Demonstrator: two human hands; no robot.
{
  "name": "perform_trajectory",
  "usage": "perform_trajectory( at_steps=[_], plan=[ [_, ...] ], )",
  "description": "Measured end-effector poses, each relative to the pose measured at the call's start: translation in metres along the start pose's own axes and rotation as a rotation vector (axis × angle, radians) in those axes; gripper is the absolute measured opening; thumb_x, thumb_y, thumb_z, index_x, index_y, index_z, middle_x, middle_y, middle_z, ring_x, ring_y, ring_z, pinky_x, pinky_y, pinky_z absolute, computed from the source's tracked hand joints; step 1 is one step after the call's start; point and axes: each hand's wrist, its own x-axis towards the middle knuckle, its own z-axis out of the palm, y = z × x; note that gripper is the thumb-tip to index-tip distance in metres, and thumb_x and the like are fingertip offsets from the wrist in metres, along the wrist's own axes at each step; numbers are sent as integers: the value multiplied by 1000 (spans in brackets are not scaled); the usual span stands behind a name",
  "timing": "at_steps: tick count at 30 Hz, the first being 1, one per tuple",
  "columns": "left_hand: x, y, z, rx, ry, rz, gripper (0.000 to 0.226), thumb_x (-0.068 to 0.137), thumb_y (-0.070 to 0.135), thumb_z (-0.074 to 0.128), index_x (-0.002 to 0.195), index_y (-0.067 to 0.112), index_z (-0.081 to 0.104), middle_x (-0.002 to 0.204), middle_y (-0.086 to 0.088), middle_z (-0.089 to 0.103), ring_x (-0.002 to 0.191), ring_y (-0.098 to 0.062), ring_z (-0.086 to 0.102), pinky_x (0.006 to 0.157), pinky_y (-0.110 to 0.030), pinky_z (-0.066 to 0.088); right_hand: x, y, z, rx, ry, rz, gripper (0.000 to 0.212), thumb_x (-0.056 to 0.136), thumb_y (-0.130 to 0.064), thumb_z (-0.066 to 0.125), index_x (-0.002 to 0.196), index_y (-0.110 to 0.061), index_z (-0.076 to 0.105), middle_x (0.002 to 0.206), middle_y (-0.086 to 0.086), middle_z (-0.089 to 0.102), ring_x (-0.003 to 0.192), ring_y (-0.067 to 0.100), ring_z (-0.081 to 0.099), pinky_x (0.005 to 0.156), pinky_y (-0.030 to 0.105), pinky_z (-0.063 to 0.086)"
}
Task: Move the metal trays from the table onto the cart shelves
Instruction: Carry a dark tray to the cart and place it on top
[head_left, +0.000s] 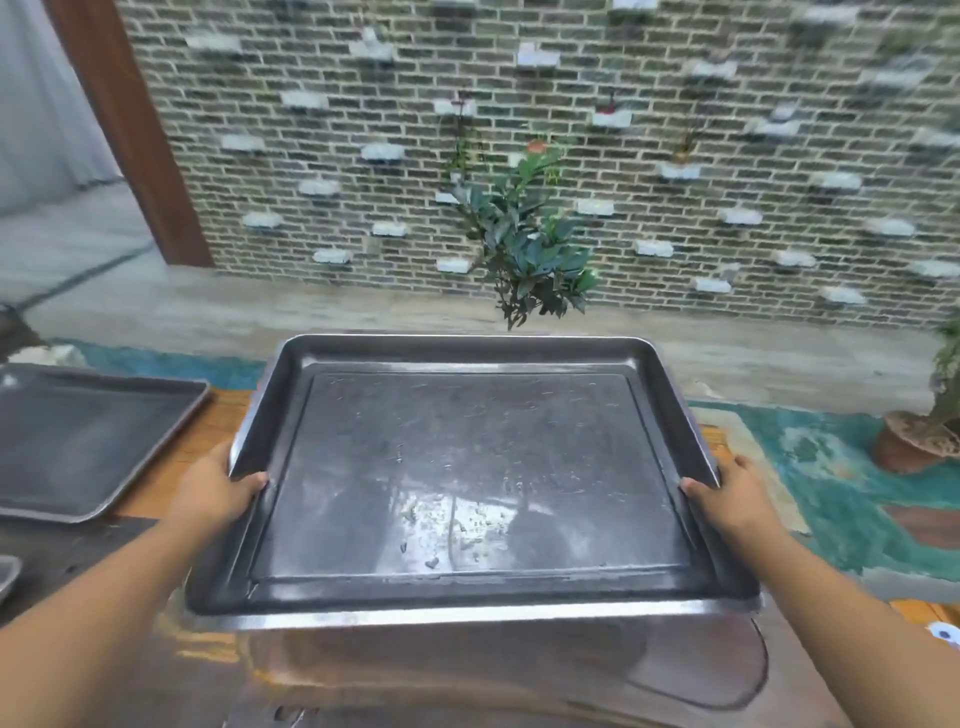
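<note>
A large rectangular metal tray (470, 467), dark and scratched inside, is held level in front of me above the wooden table (171, 457). My left hand (221, 488) grips its left rim with the thumb curled over the edge. On the opposite rim my right hand (730, 496) holds the same way. A second metal tray (78, 441) lies flat on the table at the left. The corner of another tray (8, 574) shows at the far left edge. No cart is in view.
A grey brick wall (675, 156) with a leafy plant (524, 249) stands behind the table. A potted plant (919, 436) sits on the teal and white floor at the right. A brown door frame (130, 130) is at the upper left.
</note>
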Motion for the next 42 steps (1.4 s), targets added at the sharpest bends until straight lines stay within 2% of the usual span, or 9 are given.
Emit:
perform_trajectory(
  at_steps=[3, 10, 14, 19, 22, 24, 30, 38, 42],
  plan=[
    [-18, 20, -41, 2, 57, -2, 44, 83, 17, 75, 124, 12, 61, 112, -17, 69, 99, -36, 64, 77, -37, 42, -4, -25, -34, 91, -31, -48, 26, 86, -24, 70, 109, -14, 67, 98, 16, 70, 89, 35, 66, 86, 46, 53],
    [-72, 41, -102, -29, 116, -39, 22, 83, 12, 72, 102, 12, 62, 100, -14, 69, 80, -27, 60, 74, -36, 44, -12, -60, -90, 112, -103, -129, 23, 90, -22, 68, 108, -8, 66, 96, 17, 71, 85, 32, 65, 77, 36, 48],
    [-104, 28, -131, 5, 163, -97, 29, 82, 12, 74, 109, 6, 64, 101, -15, 68, 82, -28, 59, 75, -35, 44, -18, -79, -88, 145, -163, -182, 21, 89, -17, 68, 105, -4, 65, 97, 20, 71, 89, 35, 67, 84, 42, 53],
    [-162, -21, -171, -9, 236, -238, 32, 83, 10, 74, 113, 4, 64, 103, -17, 67, 82, -29, 60, 75, -35, 45, -36, -125, -57, 133, -242, -324, 12, 90, -16, 69, 94, -6, 64, 80, 11, 68, 70, 25, 62, 56, 29, 41],
    [-204, -58, -199, -2, 297, -316, 34, 84, 9, 73, 115, 0, 63, 111, -20, 67, 86, -28, 59, 78, -36, 44, -55, -160, -27, 130, -307, -419, 12, 89, -15, 70, 79, -15, 62, 79, 13, 70, 74, 29, 66, 67, 34, 51],
    [-232, -83, -221, 0, 337, -372, 35, 83, 9, 75, 115, 1, 64, 110, -20, 68, 87, -28, 60, 78, -36, 43, -72, -187, -8, 104, -355, -463, 14, 88, -21, 70, 87, -10, 63, 87, 15, 70, 82, 32, 67, 78, 39, 53],
    [-310, -156, -282, 4, 464, -536, 31, 82, 10, 76, 110, 3, 65, 107, -18, 69, 82, -26, 59, 75, -36, 43, -135, -279, 55, 93, -477, -634, 18, 87, -22, 71, 97, -8, 67, 91, 14, 72, 86, 31, 67, 80, 37, 52],
    [-378, -265, -392, -2, 620, -680, 35, 81, 14, 78, 109, -1, 65, 105, -21, 68, 86, -31, 62, 77, -36, 45, -260, -419, 138, 100, -598, -842, 8, 89, -19, 69, 89, -13, 64, 81, 7, 70, 69, 19, 63, 57, 29, 43],
    [-405, -324, -447, -6, 682, -741, 34, 78, 14, 81, 106, 1, 67, 100, -18, 69, 85, -30, 63, 77, -36, 47, -327, -488, 186, 109, -639, -927, 10, 89, -18, 69, 93, -10, 66, 77, 5, 68, 64, 15, 60, 56, 27, 39]
  ],
)
